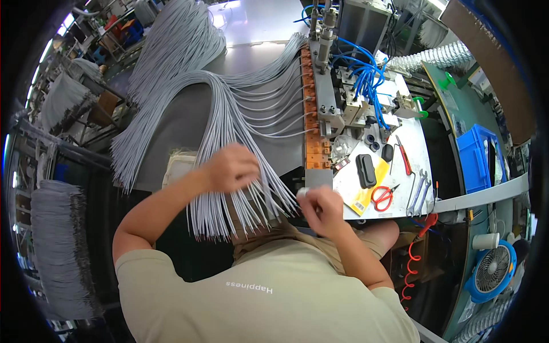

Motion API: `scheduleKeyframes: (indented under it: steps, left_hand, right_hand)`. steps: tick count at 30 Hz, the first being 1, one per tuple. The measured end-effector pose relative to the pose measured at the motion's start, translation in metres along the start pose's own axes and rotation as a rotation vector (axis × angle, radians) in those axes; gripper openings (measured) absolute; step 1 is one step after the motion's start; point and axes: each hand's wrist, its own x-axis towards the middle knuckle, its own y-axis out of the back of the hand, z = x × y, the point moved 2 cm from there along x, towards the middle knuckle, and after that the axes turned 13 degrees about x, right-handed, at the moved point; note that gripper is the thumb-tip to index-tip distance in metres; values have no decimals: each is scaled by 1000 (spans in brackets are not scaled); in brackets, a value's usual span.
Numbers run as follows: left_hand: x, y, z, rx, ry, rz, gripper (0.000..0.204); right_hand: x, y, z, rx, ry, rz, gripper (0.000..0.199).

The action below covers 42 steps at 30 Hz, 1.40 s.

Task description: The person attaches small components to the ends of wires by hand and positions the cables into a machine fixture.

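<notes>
A thick bundle of grey-white cables (220,117) hangs over the near edge of the work surface, its loose ends fanned out above my lap. My left hand (231,167) is over the fan with its fingers curled; what they grip, if anything, is hidden. Just right of the cable ends is my right hand (323,210), closed in a pinch. Something small and white (302,192) shows at its fingertips, too small to name. Several single cables run across to an orange-brown row of slotted blocks (310,108) along the machine, and their ends sit at it.
Blue air tubes (369,77) top the machine on the right. On the white tabletop lie red-handled scissors (382,198), a black case (365,171), a screwdriver (404,157) and wrenches (420,191). A blue bin (476,157) and blue fan (493,268) are farther right. More cable bundles (60,246) hang left.
</notes>
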Motion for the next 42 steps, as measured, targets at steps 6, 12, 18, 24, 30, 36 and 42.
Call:
scheduleKeyframes:
  steps: [6,12,18,24,30,36,42]
  left_hand:
    - [6,-20,105,-422,-100,-238,16]
    - [1,-65,171,-725,287,-333,16]
    - [-28,-130,172,-747,515,-371,20]
    - [-45,-202,145,-628,138,-659,29]
    - [-52,-212,153,-406,318,-697,29]
    - [-54,-217,162,-164,41,-447,29]
    - [-37,-202,167,0,40,-653,24]
  right_hand:
    - [-104,11,-14,430,-520,-494,11]
    - [-187,31,7,284,-819,-386,23]
    - [-209,30,-5,446,-1017,-334,26]
    - [-151,58,-57,2021,-808,-70,27]
    - [-199,10,-27,842,-1065,47,26]
    - [-253,35,-30,120,-919,-288,22]
    - [-217,28,-48,-132,-764,-449,22]
